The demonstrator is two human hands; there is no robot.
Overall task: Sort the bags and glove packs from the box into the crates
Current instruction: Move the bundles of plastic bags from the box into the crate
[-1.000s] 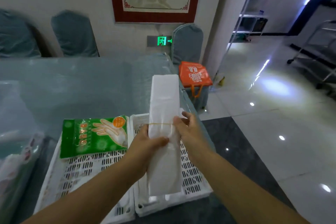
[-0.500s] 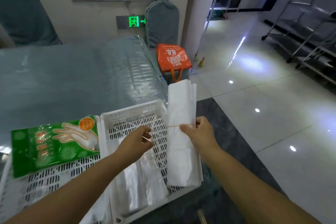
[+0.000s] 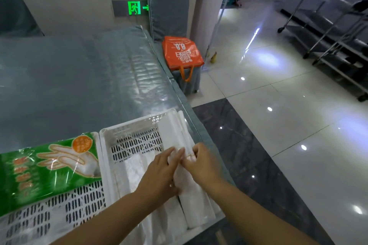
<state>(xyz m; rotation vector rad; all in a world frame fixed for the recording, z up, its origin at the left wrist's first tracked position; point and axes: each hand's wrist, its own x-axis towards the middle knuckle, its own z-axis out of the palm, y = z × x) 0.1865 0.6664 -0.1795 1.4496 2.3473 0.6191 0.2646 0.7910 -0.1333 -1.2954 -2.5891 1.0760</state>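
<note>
A long white bundle of plastic bags (image 3: pixel 175 131), bound by a rubber band, lies along the right side of the right white slotted crate (image 3: pixel 127 131). My right hand (image 3: pixel 203 163) pinches the bundle at the band. My left hand (image 3: pixel 159 175) rests flat against its left side, fingers extended. More white bags (image 3: pixel 135 173) lie in that crate beside it. A green glove pack (image 3: pixel 45 167) lies across the far end of the left white crate (image 3: pixel 39 217).
The crates sit at the near right corner of a table under clear plastic sheeting (image 3: pixel 79 77). An orange bag (image 3: pixel 182 53) rests on a covered chair past the table's right edge. Steel trolleys (image 3: pixel 334 32) stand on the glossy floor at right.
The bag bundle went from upright in both hands down into the right crate's right side. My left hand let go for a moment, then came back against it. The view tilted down.
</note>
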